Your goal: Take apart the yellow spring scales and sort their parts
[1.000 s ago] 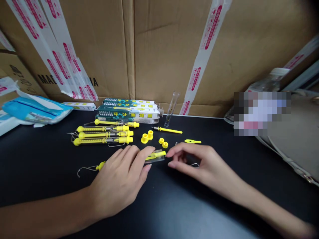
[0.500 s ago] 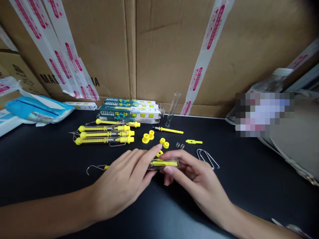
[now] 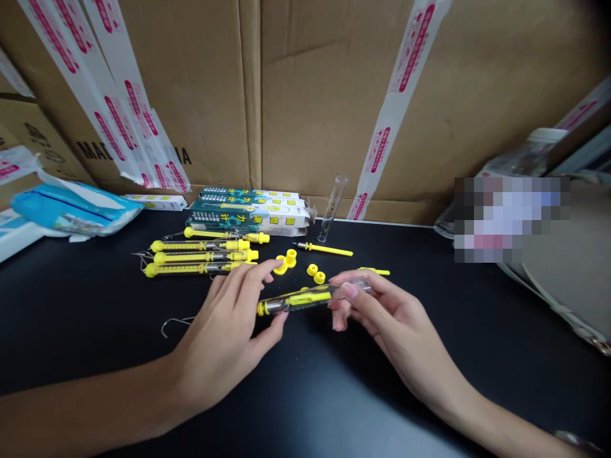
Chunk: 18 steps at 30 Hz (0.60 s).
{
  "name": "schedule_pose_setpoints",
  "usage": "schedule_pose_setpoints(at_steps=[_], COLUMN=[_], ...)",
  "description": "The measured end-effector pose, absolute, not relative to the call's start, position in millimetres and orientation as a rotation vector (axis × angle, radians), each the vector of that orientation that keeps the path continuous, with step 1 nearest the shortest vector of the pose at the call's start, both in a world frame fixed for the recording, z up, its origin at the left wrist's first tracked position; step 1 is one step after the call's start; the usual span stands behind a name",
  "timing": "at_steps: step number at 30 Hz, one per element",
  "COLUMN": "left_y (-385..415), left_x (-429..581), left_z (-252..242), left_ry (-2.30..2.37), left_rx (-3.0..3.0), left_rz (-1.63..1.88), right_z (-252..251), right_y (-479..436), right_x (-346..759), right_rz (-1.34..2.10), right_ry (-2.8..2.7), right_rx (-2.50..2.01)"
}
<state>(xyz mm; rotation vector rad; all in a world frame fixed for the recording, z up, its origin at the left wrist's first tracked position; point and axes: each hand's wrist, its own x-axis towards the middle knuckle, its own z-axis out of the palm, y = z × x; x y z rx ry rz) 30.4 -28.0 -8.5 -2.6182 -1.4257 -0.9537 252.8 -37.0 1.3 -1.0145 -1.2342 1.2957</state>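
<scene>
A clear tube of a spring scale (image 3: 310, 298), with a yellow strip inside and a yellow cap at its left end, is held up off the table. My right hand (image 3: 382, 312) pinches the tube's right end between thumb and fingers. My left hand (image 3: 224, 324) is spread around the tube's left part, its fingers above and its thumb just below. A wire hook (image 3: 175, 324) lies on the black table (image 3: 95, 318), and its other end is hidden behind my left hand. Yellow caps (image 3: 285, 261) sit just beyond my left fingertips.
Several assembled yellow spring scales (image 3: 200, 256) lie at the left, before stacked boxes (image 3: 248, 210). A clear measuring cylinder (image 3: 334, 203) leans against the cardboard wall (image 3: 334, 95). A yellow rod (image 3: 324, 249) lies near it. A bag (image 3: 563, 280) stands at the right.
The tube has risen from the table and tilted, its right end now higher. My right hand has moved it to the right, and the wire hook stays on the table.
</scene>
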Motion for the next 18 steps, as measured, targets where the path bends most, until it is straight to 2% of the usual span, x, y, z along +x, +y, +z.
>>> schedule_pose_setpoints(at_steps=[10, 18], left_y=[-21.2, -23.8], left_x=[29.5, 30.6], left_z=[-1.3, 3.0], left_ry=[-1.417, -1.373], left_rx=[-2.921, -3.129], left_rz=[-1.470, -1.879], right_z=[-0.6, 2.9], right_y=[-37.9, -48.3], right_x=[249.2, 236.8], right_rz=[1.494, 1.876], right_ry=[-1.262, -1.024], right_rx=[-0.985, -0.623])
